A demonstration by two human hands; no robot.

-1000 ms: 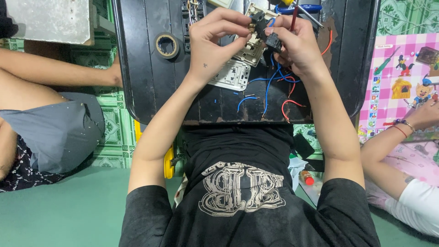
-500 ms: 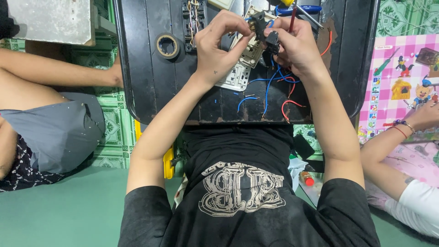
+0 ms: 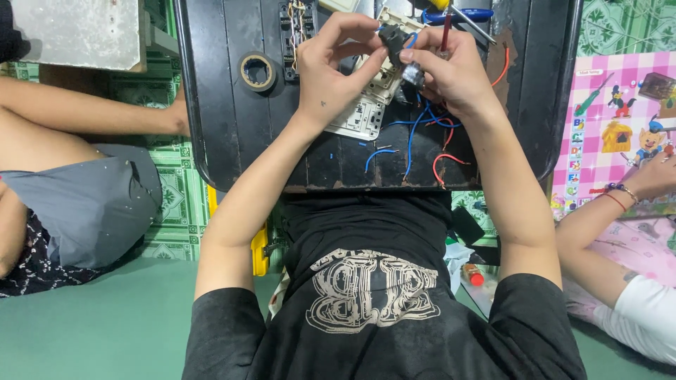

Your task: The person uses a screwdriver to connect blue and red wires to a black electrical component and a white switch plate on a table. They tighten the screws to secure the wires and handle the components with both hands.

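Over a black wooden board [image 3: 232, 127], my left hand [image 3: 331, 67] and my right hand [image 3: 451, 70] meet on a small black electrical part [image 3: 401, 53] with blue and red wires [image 3: 415, 134] trailing from it. My left thumb and fingers pinch the part's top. My right hand grips it from the other side and also holds a red-handled screwdriver [image 3: 446, 28] upright. A white switch plate [image 3: 362, 112] lies on the board under my hands.
A roll of black tape [image 3: 258, 72] lies on the board's left part. A blue-handled tool [image 3: 465, 13] sits at the far edge. A person in grey shorts [image 3: 91, 204] sits at the left. Another person's arm [image 3: 620, 211] rests on a pink picture mat [image 3: 620, 119] at the right.
My hands have stayed together on the black part, with my left fingers shifting their pinch slightly. The view has tilted a little, so the board sits lower in frame.
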